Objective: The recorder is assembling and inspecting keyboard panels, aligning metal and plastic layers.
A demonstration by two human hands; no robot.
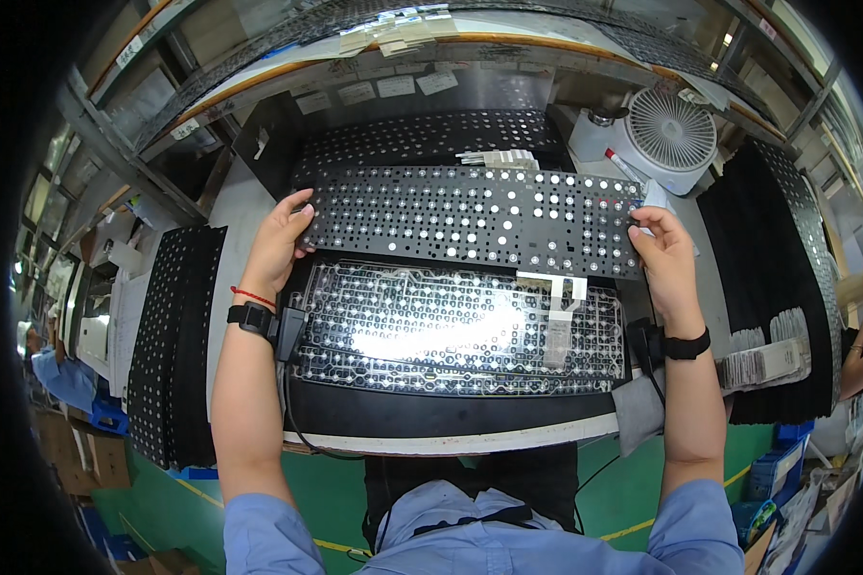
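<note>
My left hand point(280, 238) grips the left end of a long black keyboard sheet point(475, 216) between thumb and fingers. At its right end, my right hand point(668, 254) pinches the edge. The sheet carries many round pale spots and small holes, and is raised above the bench. Below it lie clear, glossy keyboard membrane sheets point(384, 302) with printed traces, on a black surface; a bright glare covers their middle. A white angular strip point(553, 283) shows at the held sheet's lower edge, above the membranes. Dark straps with small boxes are on both wrists.
Stacks of black dotted sheets lie left point(153, 335), right point(767, 259) and behind point(422, 139). A white fan point(673, 134) stands at the back right beside a red-capped marker point(623, 161). Bundled pale strips point(767, 359) rest at right. A shelf edge point(508, 40) spans above.
</note>
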